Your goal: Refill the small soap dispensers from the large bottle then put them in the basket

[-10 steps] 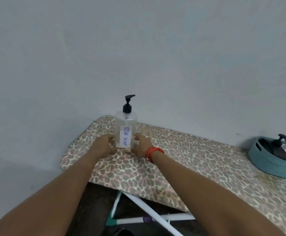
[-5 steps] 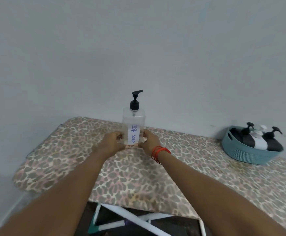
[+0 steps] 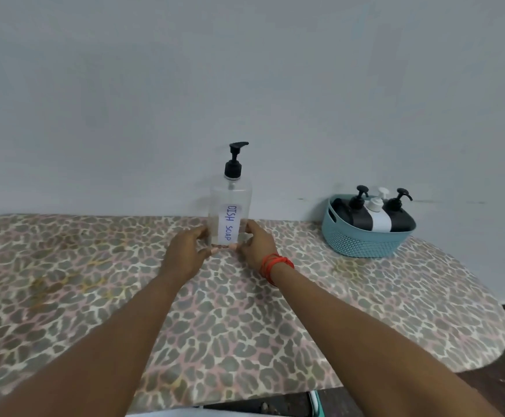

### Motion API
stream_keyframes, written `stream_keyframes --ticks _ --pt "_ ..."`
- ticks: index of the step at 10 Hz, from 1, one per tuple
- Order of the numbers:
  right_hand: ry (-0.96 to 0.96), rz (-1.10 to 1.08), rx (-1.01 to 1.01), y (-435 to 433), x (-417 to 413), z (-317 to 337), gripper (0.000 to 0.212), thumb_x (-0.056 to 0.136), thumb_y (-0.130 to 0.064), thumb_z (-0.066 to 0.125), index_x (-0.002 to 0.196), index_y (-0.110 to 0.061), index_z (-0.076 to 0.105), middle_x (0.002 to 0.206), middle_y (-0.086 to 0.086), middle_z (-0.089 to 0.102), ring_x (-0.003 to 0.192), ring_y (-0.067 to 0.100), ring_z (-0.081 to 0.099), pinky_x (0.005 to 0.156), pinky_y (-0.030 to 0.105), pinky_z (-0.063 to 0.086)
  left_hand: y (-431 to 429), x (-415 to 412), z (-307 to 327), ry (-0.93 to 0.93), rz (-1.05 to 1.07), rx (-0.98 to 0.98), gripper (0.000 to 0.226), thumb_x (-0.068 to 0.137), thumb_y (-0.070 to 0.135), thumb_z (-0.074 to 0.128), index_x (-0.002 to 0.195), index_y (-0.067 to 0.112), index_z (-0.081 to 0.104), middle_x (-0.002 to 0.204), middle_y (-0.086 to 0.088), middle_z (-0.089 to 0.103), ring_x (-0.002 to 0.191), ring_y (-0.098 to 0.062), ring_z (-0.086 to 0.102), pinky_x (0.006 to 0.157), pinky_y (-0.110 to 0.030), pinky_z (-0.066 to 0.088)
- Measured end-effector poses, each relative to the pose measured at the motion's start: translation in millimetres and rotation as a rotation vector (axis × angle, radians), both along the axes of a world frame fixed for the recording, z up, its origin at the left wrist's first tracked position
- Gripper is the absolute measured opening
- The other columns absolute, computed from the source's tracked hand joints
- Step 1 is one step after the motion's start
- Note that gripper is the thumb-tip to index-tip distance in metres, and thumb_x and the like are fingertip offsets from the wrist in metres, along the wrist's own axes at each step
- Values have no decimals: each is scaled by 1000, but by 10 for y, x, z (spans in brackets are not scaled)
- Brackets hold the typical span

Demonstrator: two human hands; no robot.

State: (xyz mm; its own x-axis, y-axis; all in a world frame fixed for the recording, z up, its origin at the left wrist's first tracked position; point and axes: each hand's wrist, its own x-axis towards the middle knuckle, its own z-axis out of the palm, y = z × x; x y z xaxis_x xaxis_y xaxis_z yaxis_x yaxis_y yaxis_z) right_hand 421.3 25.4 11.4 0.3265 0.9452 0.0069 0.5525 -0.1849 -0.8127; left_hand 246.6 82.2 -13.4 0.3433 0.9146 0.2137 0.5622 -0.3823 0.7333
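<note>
Head view. Shows the large bottle (image 3: 230, 212) upright on the leopard-print cover (image 3: 245, 326), close to the grey wall. Holds it low from both sides: left hand (image 3: 185, 254) curled on the left of the base, right hand (image 3: 252, 246), with red threads (image 3: 275, 263) at the wrist, curled on the right of the base, thumbs close together in front. Looks clear and almost empty, so probably light and easy to tip.

Shows also three small dispensers (image 3: 377, 218), two black and one white, leaning inside the teal basket (image 3: 362, 242) at the right, well apart from the bottle. Seems therefore to be near the end of the task, with only the bottle left to settle.

To do this well: keep the base flat on the soft cover, press down gently, check that nothing rocks. Open both hands at the same moment and draw them straight outward. Avoid touching the black pump (image 3: 235, 164), which stands high and works as a lever.

On the writing: reads "DISH SOAP" on a white paper label (image 3: 229, 225), in blue handwriting, running from top to bottom. Finds no readable brand on the small dispensers or the basket.
</note>
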Motion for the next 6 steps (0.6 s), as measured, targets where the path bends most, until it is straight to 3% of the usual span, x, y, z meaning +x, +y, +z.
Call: stream_keyframes --ticks 2,3,4,6 --pt "-6 5 27 12 70 -98 53 82 -8 78 129 -22 57 114 -4 63 72 11 57 58 18 49 39 24 -125 47 33 49 53 84 24 83 134 18 66 126 -4 70 115 -26 63 101 -43 49" --pt "-28 17 15 23 89 -116 51 85 -10 77 131 -19 57 112 -2 63 72 8 55 55 7 41 45 24 -136 51 27 80 49 84 25 83 130 17 68 123 -4 71 112 -24 63 99 -41 50" --pt "-64 23 -10 -3 83 -66 50 87 -11 75 133 -13 57 108 1 62 86 11 51 67 9 39 44 30 -144 53 21 88 45 84 26 82 126 18 69 120 -3 72 109 -24 63 96 -42 50" --pt "-27 55 -57 -142 -3 40 62 84 -9 76 140 -17 50 132 5 62 120 23 58 97 28 45 47 -26 -64 83 -60 43 52 79 22 87 124 8 66 117 -9 71 109 -28 64 96 -43 51"
